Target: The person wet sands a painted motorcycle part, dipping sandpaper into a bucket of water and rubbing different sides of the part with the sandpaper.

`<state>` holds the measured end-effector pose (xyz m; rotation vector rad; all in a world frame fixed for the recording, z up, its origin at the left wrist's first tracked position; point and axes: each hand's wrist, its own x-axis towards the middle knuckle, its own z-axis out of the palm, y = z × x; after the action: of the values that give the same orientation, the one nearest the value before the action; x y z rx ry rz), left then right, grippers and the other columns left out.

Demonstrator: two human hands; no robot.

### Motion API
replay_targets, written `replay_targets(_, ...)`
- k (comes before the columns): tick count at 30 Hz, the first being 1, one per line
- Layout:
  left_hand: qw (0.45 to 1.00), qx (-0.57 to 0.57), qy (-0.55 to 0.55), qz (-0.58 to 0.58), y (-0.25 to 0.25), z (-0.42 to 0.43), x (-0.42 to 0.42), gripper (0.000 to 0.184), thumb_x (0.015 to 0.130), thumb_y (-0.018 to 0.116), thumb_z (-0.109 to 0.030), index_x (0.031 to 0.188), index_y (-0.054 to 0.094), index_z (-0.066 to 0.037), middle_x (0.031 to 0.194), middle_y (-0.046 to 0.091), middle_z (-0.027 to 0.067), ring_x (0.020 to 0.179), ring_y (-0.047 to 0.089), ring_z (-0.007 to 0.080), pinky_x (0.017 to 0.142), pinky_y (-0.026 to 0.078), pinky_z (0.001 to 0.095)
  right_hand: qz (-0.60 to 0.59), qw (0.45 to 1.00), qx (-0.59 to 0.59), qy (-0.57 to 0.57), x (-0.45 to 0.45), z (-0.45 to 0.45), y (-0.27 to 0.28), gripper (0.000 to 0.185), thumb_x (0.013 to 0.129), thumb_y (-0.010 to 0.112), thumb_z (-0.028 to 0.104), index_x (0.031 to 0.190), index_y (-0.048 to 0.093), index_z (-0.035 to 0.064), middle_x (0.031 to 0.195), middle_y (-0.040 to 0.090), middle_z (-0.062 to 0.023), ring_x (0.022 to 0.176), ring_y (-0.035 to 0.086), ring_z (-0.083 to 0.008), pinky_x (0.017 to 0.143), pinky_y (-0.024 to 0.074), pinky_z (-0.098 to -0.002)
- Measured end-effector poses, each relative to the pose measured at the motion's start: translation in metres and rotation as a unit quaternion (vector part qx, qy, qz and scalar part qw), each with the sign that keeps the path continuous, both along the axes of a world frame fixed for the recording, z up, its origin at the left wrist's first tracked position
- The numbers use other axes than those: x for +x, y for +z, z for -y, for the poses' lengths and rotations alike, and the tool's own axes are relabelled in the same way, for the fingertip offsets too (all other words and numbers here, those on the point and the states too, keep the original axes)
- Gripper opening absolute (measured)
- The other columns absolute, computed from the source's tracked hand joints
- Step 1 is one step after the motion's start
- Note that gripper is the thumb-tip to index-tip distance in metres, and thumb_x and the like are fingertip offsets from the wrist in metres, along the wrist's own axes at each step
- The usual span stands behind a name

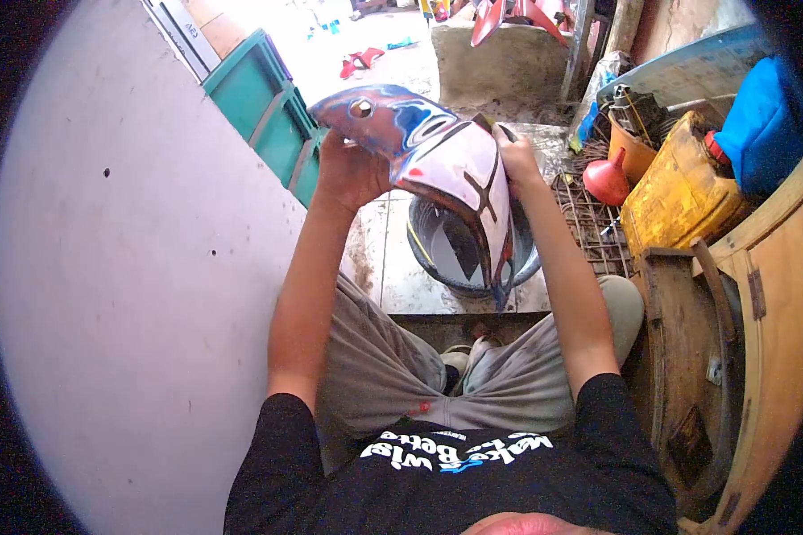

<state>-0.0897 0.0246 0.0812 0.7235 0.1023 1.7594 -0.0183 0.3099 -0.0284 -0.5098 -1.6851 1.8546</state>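
Note:
A curved painted panel, white, blue, red and brown with dark lines, is held up above a black bucket. My left hand grips the panel's left part from below, its fingers partly hidden behind it. At the panel's upper right edge, my right hand is closed around something dark, pressed against the panel. The panel's narrow lower end hangs over the bucket, which holds greyish liquid and a dark angular shape.
A pale wall runs along the left, with a green panel beyond. To the right are a red funnel, a yellow jerrycan, a blue bag and wooden furniture. A concrete block stands ahead.

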Motion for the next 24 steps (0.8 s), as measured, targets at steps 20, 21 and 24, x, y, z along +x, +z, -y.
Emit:
replay_targets(20,0.859,-0.158,0.354,-0.335,-0.017,0.039,0.075,0.068,0.092,0.067,-0.029,0.148,0.045,0.002,0.142,0.06,0.017,0.125,0.063,0.031,0.105,0.054,0.0438,-0.025,0.985,0.171,-0.026,0.014,0.03,0.037,0.039,0.106,0.059,0.029,0.119,0.07,-0.0054,0.106,0.075,-0.0115,0.094,0.065,-0.0165,0.088,0.0508,-0.0306)
replay_targets(21,0.888,-0.153,0.339,-0.269,-0.019,0.038,0.082,0.067,0.091,0.066,-0.024,0.148,0.044,0.002,0.142,0.059,0.0174,0.126,0.063,0.0307,0.106,0.055,0.0436,-0.013,0.981,0.19,-0.031,0.02,0.025,0.038,0.039,0.106,0.059,0.029,0.119,0.069,-0.0058,0.108,0.075,-0.0137,0.096,0.066,-0.0187,0.089,0.051,-0.0317)
replay_targets(24,0.904,-0.144,0.33,-0.231,-0.02,0.04,0.094,0.068,0.09,0.064,-0.02,0.15,0.041,0.002,0.142,0.059,0.0182,0.127,0.063,0.0298,0.107,0.055,0.043,0.089,0.92,0.368,-0.103,0.019,-0.015,-0.013,0.04,0.104,0.058,0.033,0.118,0.07,-0.003,0.114,0.072,-0.0262,0.106,0.069,-0.0399,0.091,0.0527,-0.0429)
